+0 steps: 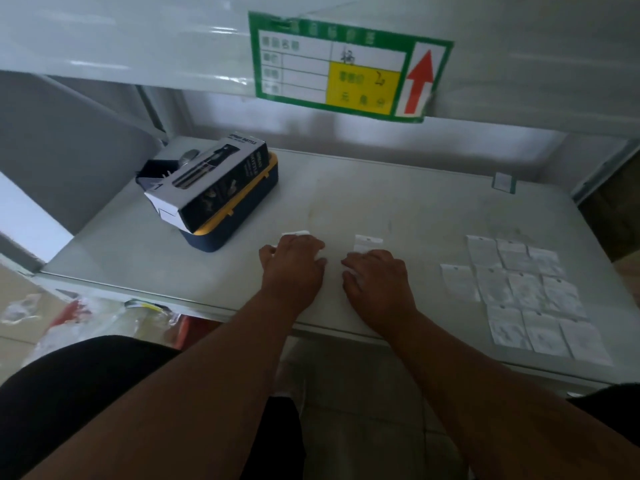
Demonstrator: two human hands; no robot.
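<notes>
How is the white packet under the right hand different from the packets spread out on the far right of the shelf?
The packet lies alone mid-shelf, while the spread packets sit in close rows, edges touching or overlapping. The right hand covers the lone packet's lower part; no hand touches the spread packets, which show whole. Both are small, flat and white, lying on the shelf.

Both forearms reach forward, left hand [292, 268] and right hand [377, 282] palm-down, fingers [308, 242] curled.
</notes>
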